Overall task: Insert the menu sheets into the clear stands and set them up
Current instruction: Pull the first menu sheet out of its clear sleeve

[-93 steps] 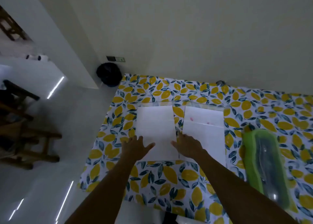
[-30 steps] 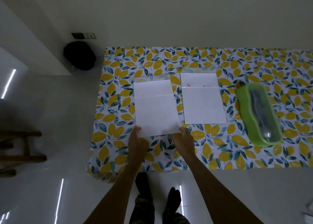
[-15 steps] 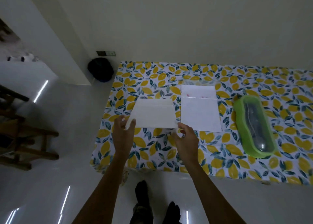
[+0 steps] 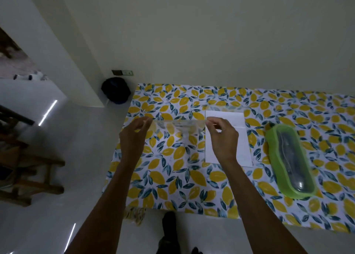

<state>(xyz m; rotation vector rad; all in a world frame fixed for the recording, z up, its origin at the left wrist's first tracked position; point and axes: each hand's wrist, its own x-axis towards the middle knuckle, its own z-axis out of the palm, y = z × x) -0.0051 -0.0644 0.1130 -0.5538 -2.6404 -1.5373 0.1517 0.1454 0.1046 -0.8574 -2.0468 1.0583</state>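
In the head view, a clear stand (image 4: 179, 128) is held up above the lemon-patterned tabletop (image 4: 192, 186). Its left edge is pinched by the left hand (image 4: 134, 136) and its right edge by the right hand (image 4: 222, 138), between thumb and fingers. A white menu sheet (image 4: 244, 138) is seen lying flat just beside the right hand, with a green lidded container (image 4: 290, 161) further right.

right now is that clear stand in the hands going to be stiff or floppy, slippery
Likely stiff: the clear stand spans straight between left hand and right hand without sagging. Probably light, pinched only at its ends. Its glossy surface suggests it could slip.
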